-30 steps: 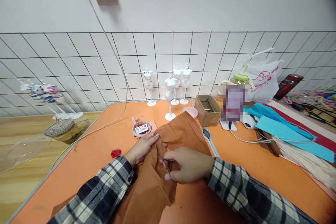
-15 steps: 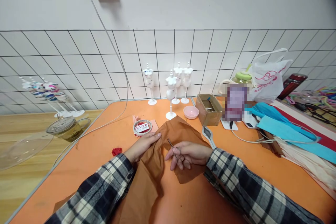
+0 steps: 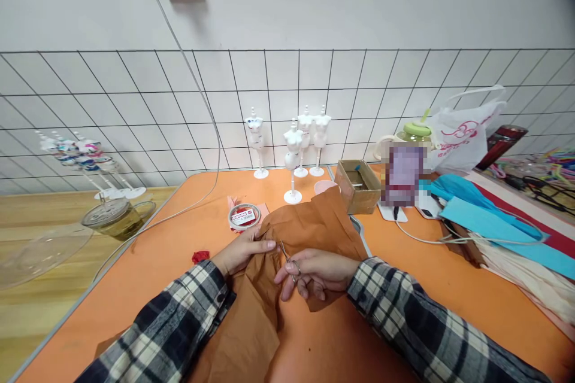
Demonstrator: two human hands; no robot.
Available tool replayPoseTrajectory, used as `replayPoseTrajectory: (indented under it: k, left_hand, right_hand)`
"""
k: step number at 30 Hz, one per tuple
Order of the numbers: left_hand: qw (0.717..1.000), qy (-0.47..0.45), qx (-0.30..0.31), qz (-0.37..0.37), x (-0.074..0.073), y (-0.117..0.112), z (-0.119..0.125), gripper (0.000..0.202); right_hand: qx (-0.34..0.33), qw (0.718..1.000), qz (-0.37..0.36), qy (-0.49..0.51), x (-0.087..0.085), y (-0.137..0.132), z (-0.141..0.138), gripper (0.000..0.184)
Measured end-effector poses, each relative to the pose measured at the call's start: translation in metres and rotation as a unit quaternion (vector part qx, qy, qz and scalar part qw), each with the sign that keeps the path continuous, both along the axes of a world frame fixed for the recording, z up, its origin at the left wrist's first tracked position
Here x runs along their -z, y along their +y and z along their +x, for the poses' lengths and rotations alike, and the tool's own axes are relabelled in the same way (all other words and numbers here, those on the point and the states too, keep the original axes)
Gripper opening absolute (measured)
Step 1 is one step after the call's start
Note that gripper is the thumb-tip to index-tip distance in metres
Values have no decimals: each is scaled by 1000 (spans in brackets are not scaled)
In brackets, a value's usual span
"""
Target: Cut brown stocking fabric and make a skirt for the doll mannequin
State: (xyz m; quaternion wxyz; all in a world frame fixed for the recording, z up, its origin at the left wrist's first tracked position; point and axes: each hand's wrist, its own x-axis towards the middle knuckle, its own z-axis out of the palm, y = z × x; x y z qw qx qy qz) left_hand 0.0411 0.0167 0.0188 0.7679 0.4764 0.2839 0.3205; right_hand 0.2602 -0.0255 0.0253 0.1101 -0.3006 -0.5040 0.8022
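Brown fabric [image 3: 309, 224] lies bunched and creased across the orange table, running down toward me at the lower left. My left hand [image 3: 245, 248] pinches a gathered fold of it, thumb on top. In my right hand [image 3: 317, 272] is a small pair of metal scissors [image 3: 287, 257], fingers through the handle loops. The blades point up and left at the fabric close to my left thumb. Whether they touch the cloth I cannot tell. Part of the fabric passes under my right hand.
White mini dress forms [image 3: 293, 158] stand by the tiled wall. Behind the fabric are a cardboard box [image 3: 359, 191], a partly covered pink bowl [image 3: 324, 185] and a round tin [image 3: 244, 216]. Red scrap [image 3: 200, 257] lies left. Blue cloth [image 3: 489, 227] and a white cable lie right.
The fabric's far part has spread to the right, now covering part of the pink bowl and the grey-handled item. The scissors have shifted slightly left, nearer my left thumb.
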Motion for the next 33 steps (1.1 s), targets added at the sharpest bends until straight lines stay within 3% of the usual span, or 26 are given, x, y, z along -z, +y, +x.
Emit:
replayPoseTrajectory:
  k: [3,8,21,27,33]
  left_hand:
    - [999,38,12,7,3,3,-2,18]
    - [998,12,10,-62,3,1,1,26]
    - [998,29,-11,-47,8,0,5,36]
    - [998,56,-39,-13,6,-1,9,47]
    - [995,92,-11,23,6,-1,10,49]
  right_hand:
    - [12,1000,12,-22,-1,-1,-1,48]
    - [11,999,33,-33,-3,-2,-2,41]
    - [32,992,91,-85,-10,-7,-8,27]
    - [16,994,61,-85,-12,-9,-11,25]
    - [46,994,63,-81,-12,-10,-12,25]
